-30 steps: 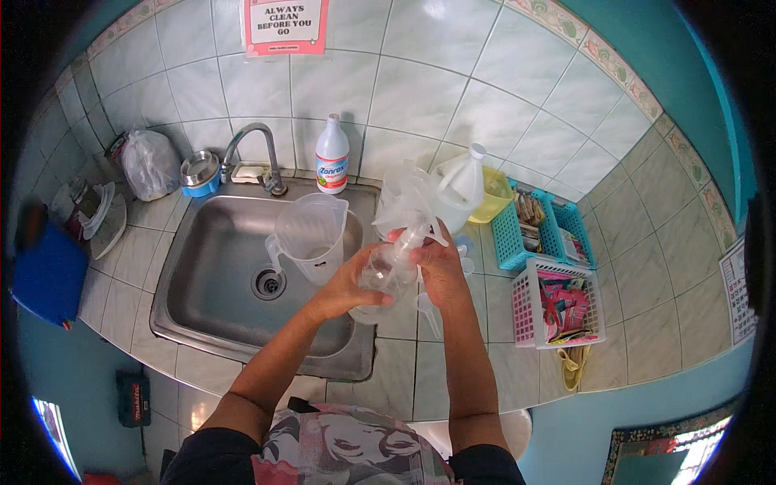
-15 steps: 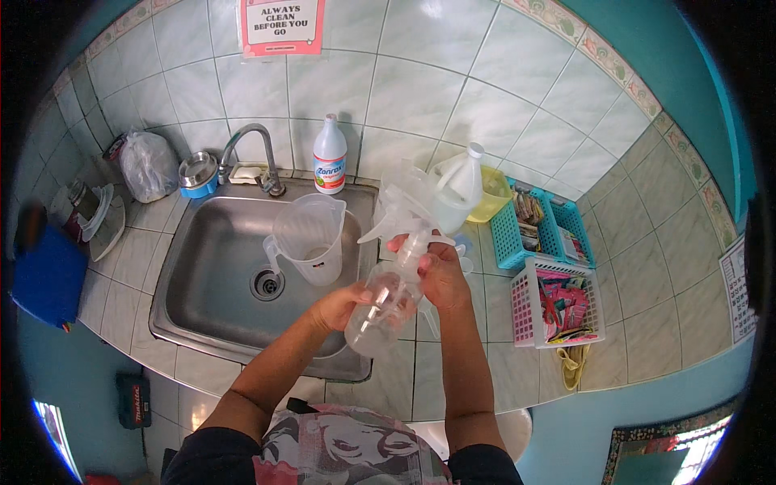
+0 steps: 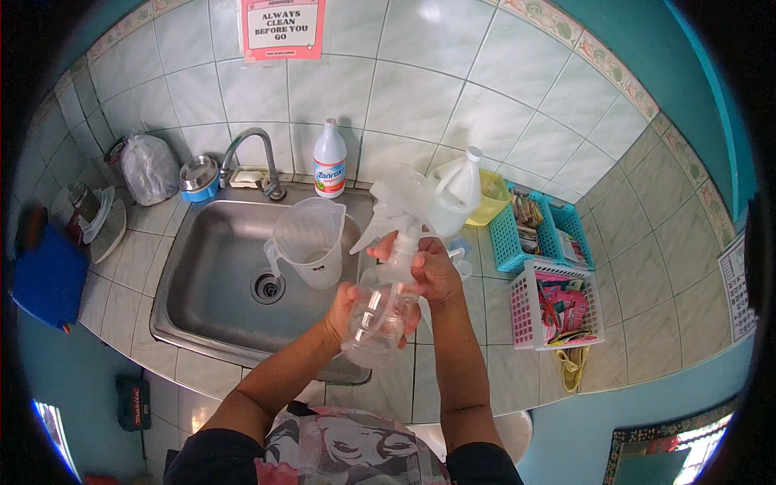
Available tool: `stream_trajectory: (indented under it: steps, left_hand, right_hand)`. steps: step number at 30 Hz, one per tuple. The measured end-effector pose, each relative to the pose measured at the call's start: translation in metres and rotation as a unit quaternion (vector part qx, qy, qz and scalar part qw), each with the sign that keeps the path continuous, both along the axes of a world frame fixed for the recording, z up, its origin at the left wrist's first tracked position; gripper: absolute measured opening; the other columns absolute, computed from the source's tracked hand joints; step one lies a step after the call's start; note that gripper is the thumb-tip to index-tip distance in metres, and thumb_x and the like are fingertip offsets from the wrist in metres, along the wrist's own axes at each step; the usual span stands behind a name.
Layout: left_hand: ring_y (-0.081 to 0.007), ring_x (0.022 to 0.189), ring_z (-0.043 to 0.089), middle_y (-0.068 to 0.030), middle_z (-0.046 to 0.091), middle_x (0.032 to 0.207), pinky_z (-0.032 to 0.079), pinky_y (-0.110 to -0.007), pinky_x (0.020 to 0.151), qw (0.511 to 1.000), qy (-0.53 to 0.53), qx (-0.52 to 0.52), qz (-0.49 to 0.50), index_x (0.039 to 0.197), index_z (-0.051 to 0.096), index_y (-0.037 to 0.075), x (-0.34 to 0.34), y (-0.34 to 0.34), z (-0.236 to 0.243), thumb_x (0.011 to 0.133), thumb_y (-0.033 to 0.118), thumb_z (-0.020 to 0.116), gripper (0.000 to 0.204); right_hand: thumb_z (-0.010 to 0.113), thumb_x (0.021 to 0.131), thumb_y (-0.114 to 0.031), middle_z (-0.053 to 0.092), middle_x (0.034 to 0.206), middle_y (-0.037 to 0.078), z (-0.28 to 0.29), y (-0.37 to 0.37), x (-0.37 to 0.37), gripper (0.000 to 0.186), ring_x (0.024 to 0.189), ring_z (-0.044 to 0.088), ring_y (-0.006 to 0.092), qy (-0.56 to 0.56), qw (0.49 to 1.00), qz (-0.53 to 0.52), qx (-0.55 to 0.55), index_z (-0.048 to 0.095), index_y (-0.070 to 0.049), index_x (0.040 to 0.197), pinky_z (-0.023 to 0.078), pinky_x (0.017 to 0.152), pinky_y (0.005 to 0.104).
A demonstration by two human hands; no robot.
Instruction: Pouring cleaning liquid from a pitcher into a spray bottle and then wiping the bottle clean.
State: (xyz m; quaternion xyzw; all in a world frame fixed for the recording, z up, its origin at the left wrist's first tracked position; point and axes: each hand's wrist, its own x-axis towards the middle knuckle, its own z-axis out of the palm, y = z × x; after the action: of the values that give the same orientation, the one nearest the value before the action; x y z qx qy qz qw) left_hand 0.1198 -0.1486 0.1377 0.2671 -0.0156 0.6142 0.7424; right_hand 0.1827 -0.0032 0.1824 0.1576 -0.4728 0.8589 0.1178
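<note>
A clear spray bottle (image 3: 372, 330) is held up over the right edge of the sink, tilted, with its base toward me. My left hand (image 3: 343, 314) wraps round its body, some fingertips showing on the far side. At the neck, just under the translucent white spray head, my right hand (image 3: 438, 273) grips with thumb and fingers. The bottle looks see-through, and I cannot make out any liquid in it. Beyond the hands, pale translucent plastic (image 3: 402, 191) overlaps the spray head, so its shape is unclear. A clear plastic jug (image 3: 309, 238) stands in the steel sink (image 3: 214, 303).
Behind the sink are a curved faucet (image 3: 257, 133) and a white labelled bottle (image 3: 330, 166). To the right stand a large white jug (image 3: 458, 194), a yellow container (image 3: 491, 198), a turquoise basket (image 3: 505, 242) and a white basket (image 3: 525, 311). A plastic bag (image 3: 149, 170) sits at left.
The spray bottle has tipped slightly and its spray head has turned. My left hand has shifted a little right and further round the body; my right hand stays at the neck.
</note>
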Motion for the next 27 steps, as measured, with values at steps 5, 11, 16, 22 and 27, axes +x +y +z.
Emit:
stream_trajectory:
  steps: [5,11,16,22,27]
  left_hand:
    - [-0.0252,0.101,0.049,-0.0150,0.048,0.111,0.041,-0.035,0.087,0.932,0.277,-0.107,0.209,0.125,0.035,0.003,-0.019,0.001,-0.002,0.055,0.037,0.073,0.087]
    - [-0.0241,0.106,0.046,-0.0121,0.047,0.113,0.036,-0.035,0.092,0.662,0.534,-0.094,0.517,0.122,0.038,0.004,-0.014,0.018,0.018,0.054,0.017,0.077,0.079]
    - [-0.0257,0.106,0.047,-0.0124,0.047,0.112,0.037,-0.035,0.091,0.596,0.570,-0.065,0.562,0.120,0.039,0.004,-0.013,0.018,0.020,0.053,0.013,0.077,0.078]
    - [-0.0239,0.110,0.043,-0.0127,0.044,0.117,0.034,-0.035,0.094,0.584,0.562,-0.093,0.578,0.122,0.035,0.002,-0.017,0.021,0.011,0.050,0.010,0.076,0.083]
    - [-0.0261,0.107,0.045,-0.0130,0.045,0.113,0.036,-0.036,0.092,0.530,0.558,-0.069,0.635,0.121,0.037,0.002,-0.017,0.026,0.005,0.050,0.010,0.078,0.082]
  right_hand:
    - [0.074,0.063,-0.009,0.055,0.103,0.010,0.014,-0.003,0.007,0.066,0.097,0.052,0.0215,-0.043,0.998,-0.030,-0.021,0.042,-0.003,0.121,0.043,0.083,0.0345]
    - [0.074,0.062,-0.003,0.051,0.101,0.004,0.019,-0.020,0.007,0.067,0.096,0.051,0.0160,-0.130,0.952,-0.256,0.110,0.040,-0.007,0.120,0.043,0.082,0.0304]
    - [0.065,0.072,-0.006,0.051,0.111,0.005,0.029,-0.031,0.010,0.052,0.102,0.048,0.0146,-0.123,0.929,-0.285,0.202,0.043,-0.006,0.119,0.039,0.088,0.0301]
    - [0.055,0.077,-0.003,0.045,0.126,0.009,0.023,-0.020,0.016,0.057,0.110,0.045,0.0170,-0.099,0.957,-0.214,0.170,0.033,-0.004,0.130,0.033,0.096,0.0302]
    - [0.062,0.073,-0.003,0.050,0.116,0.008,0.021,-0.038,0.013,0.059,0.107,0.046,0.0172,-0.092,0.938,-0.323,0.089,0.036,-0.004,0.126,0.035,0.093,0.0301]
